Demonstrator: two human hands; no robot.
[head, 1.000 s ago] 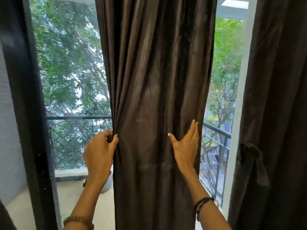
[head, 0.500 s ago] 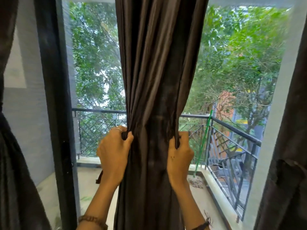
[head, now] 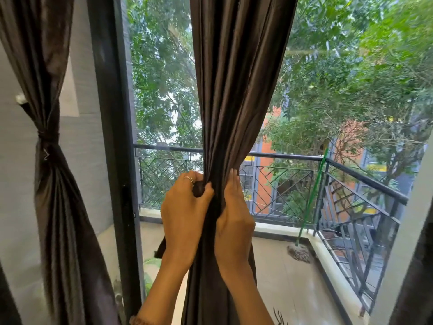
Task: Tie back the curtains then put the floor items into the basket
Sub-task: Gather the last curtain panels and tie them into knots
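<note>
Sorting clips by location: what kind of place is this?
Probably a home, at a balcony doorway: dark curtains, a black metal railing round a tiled balcony floor, with trees beyond.

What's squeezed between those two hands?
The gathered middle curtain, bunched between the left hand and right hand, as the head view shows.

**Both hands raised and closed at centre**

Both forearms rise from the near edge and converge toward the middle. The left hand (head: pixel 185 216) is curled, thumb pressed against the forefinger in a pinch, a ring on one finger, a beaded band at the wrist. The right hand (head: pixel 234 221) stands just beside it, back toward the camera, fingers bent forward around the curtain (head: pixel 234 90) gathered between them.
</note>
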